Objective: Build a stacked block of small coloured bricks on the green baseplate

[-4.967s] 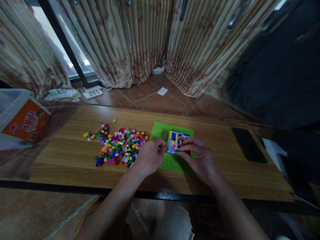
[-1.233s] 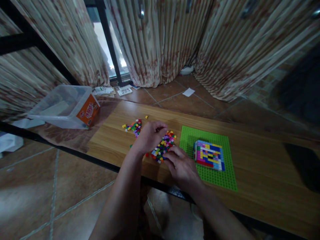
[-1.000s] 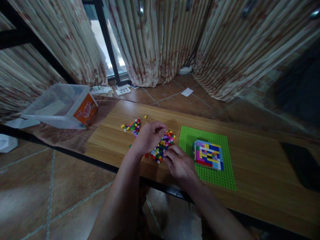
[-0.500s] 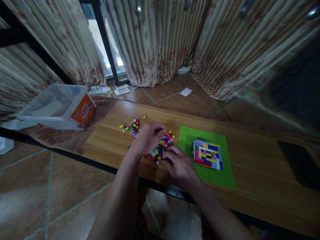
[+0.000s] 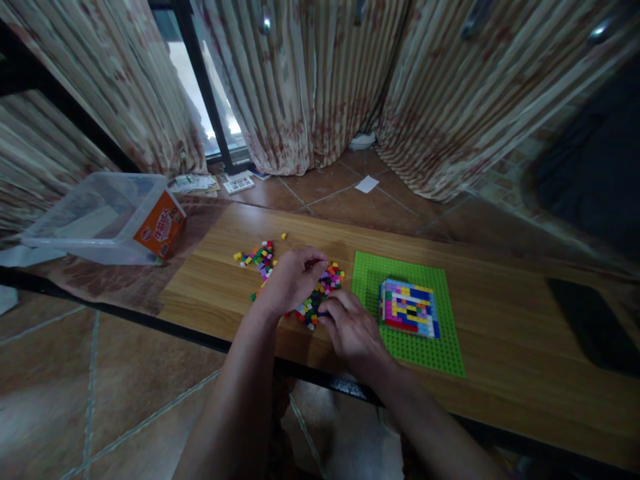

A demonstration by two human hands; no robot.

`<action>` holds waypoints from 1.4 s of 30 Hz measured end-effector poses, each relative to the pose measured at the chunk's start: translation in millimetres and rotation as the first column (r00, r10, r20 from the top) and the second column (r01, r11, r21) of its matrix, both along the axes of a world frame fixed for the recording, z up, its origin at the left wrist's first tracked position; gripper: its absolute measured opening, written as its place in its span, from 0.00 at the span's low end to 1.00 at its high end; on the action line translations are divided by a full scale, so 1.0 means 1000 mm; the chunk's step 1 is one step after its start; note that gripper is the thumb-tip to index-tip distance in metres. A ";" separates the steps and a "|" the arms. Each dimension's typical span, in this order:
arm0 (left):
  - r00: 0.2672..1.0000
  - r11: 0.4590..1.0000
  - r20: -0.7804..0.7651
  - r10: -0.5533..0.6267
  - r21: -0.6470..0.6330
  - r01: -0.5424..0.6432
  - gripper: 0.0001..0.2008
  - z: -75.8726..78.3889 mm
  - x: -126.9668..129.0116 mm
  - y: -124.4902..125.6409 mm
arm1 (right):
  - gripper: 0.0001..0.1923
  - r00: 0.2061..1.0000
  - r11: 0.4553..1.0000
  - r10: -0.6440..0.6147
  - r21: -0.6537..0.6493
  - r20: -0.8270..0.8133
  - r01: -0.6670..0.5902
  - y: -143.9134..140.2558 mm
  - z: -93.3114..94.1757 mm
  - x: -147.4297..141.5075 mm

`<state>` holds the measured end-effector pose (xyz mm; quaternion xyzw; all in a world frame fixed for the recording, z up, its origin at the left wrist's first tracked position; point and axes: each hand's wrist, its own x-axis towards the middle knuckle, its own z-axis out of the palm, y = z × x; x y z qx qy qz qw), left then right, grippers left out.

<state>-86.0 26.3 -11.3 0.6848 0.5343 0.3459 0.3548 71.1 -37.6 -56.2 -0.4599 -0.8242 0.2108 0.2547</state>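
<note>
Striped curtains [image 5: 310, 80] hang behind a wooden worktop [image 5: 500, 333] on a tiled floor; every place below is given from the pile of bricks [image 5: 320, 297] near the worktop's middle. Far to the left of the pile lies a clear tub [image 5: 95, 220] with an orange label, tipped on its side, on the worktop's darker end; just left of the pile sits a smaller scatter of bricks [image 5: 257, 255], with one yellow brick [image 5: 283, 236] a little beyond it. The left hand [image 5: 290, 280] rests over the pile's left part, fingers curled down onto the bricks; whether it has hold of any brick cannot be told. The right hand [image 5: 353, 330] lies at the pile's near right edge, fingers bent and their tips touching the bricks; what, if anything, it pinches is hidden. Right of the pile, just beside it, lies a green baseplate [image 5: 370, 273]; a flat many-coloured block [image 5: 409, 308] stands on its middle, apart from both hands. Far right of the pile a dark phone [image 5: 590, 327] lies flat on the worktop.
</note>
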 end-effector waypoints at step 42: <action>0.976 0.946 0.158 -0.150 -0.265 0.188 0.07 0.004 0.027 -0.013 | 0.10 0.593 0.847 -0.528 -0.326 -0.608 0.420 0.034 0.030 0.089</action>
